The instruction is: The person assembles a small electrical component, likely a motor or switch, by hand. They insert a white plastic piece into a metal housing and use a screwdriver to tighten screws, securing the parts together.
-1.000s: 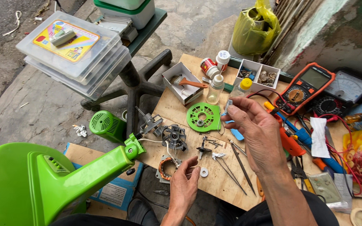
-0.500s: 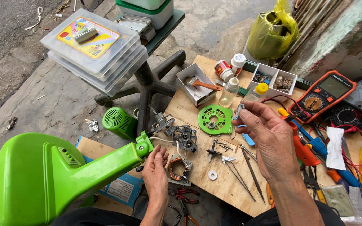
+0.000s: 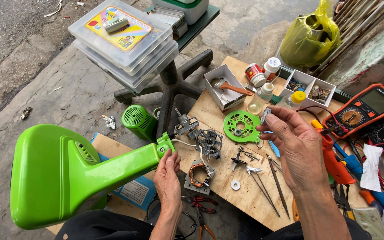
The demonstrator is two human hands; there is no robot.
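Note:
A bright green fan stand [image 3: 67, 173] lies across my lap, its neck pointing right. My left hand [image 3: 167, 178] pinches the tip of that neck, where white wires [image 3: 187, 144] run out to a copper-wound stator [image 3: 197, 174] and a grey motor frame [image 3: 209, 141] on the wooden board [image 3: 218, 111]. My right hand [image 3: 296, 151] is raised above the board with a small grey part [image 3: 265, 115] held between thumb and fingertips. A round green cover [image 3: 242, 126] lies just left of that hand.
Thin metal tools [image 3: 272, 186], a white washer [image 3: 235, 184] and an orange tool [image 3: 334, 162] lie on the board. An orange multimeter [image 3: 365, 109] sits at right. Stacked clear boxes [image 3: 125, 40] rest on a chair, with a yellow bag [image 3: 312, 35] behind. Red-handled pliers [image 3: 198, 204] lie near my lap.
My left hand moved up from the stator to the tip of the green neck. The green stand fills more of the view. My right hand stays raised with the small part.

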